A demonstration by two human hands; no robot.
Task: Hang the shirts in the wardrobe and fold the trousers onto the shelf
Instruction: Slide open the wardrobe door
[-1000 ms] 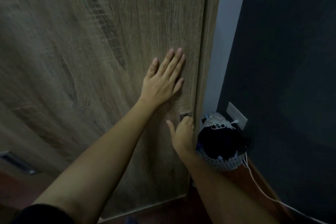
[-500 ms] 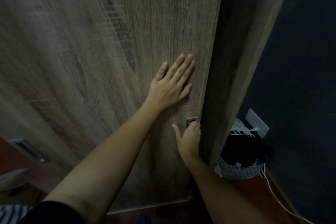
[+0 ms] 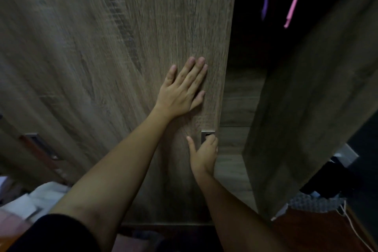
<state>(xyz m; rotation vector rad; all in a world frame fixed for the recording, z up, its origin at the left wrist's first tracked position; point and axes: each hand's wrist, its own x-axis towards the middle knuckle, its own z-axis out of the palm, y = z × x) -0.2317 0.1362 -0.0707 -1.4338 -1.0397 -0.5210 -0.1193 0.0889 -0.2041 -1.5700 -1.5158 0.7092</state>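
While neither of the hands holds any clothing, the left hand [image 3: 180, 92] lies flat, fingers straight, pressed against a tall brown wood-grain sliding door [image 3: 102, 47]. Just below it, the right hand [image 3: 204, 153] curls its fingers into a small recessed silver metal handle [image 3: 205, 134] at the door's right edge, thumb stretched out. Immediately right of both hands, a dark upright gap shows the wardrobe interior [image 3: 241, 98], with a pink strip [image 3: 293, 6] and a purple strip [image 3: 265, 0], perhaps hangers, blurred high up. On the floor beyond the wardrobe's brown side panel [image 3: 306, 108], nearer the right hand, a patterned fabric basket [image 3: 311, 204] holds dark clothing [image 3: 331, 180]; whether shirts or trousers cannot be told. The gap runs top to bottom; widening it likely means pushing the door leftward.
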